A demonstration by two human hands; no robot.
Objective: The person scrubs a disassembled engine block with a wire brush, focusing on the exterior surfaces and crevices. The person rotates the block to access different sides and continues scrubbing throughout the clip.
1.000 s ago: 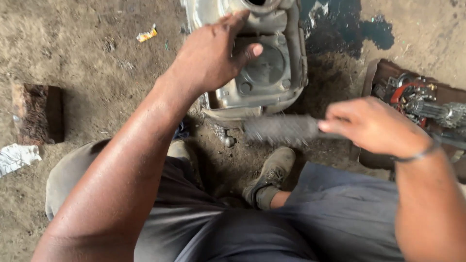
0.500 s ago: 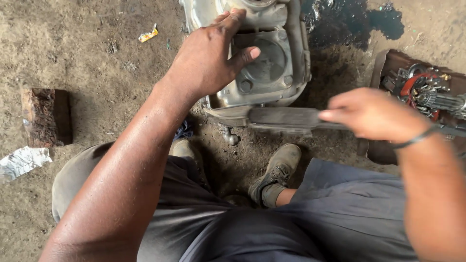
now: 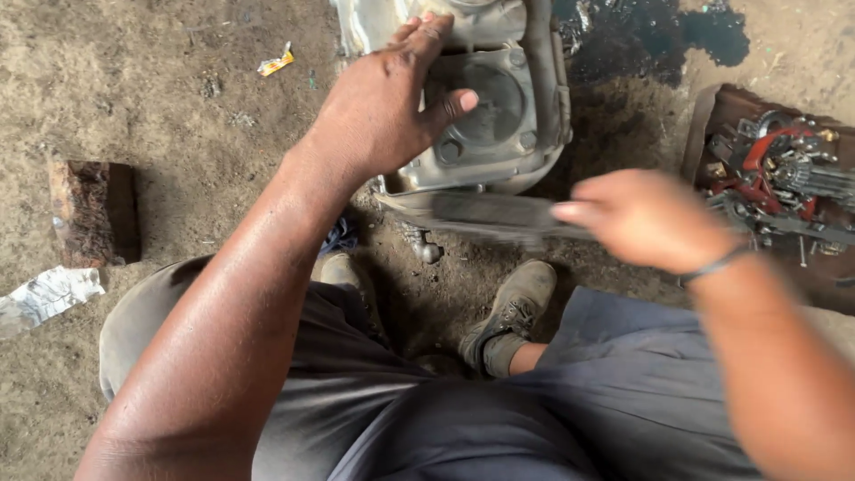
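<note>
Left hand (image 3: 383,111) spread flat on metal engine casing (image 3: 499,116), casing top cut off. Right hand (image 3: 646,218) clenched around blurred flat tool (image 3: 481,214); tool kind unclear.

Grey metal engine casing (image 3: 485,116) lying on the dirt floor (image 3: 178,107), long flat dark tool (image 3: 485,214), blurred, lying across its near edge

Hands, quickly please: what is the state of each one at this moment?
Left hand: open, fingers spread, pressing on the grey metal housing.
Right hand: closed, holding a long flat dark tool, blurred by motion.
</note>
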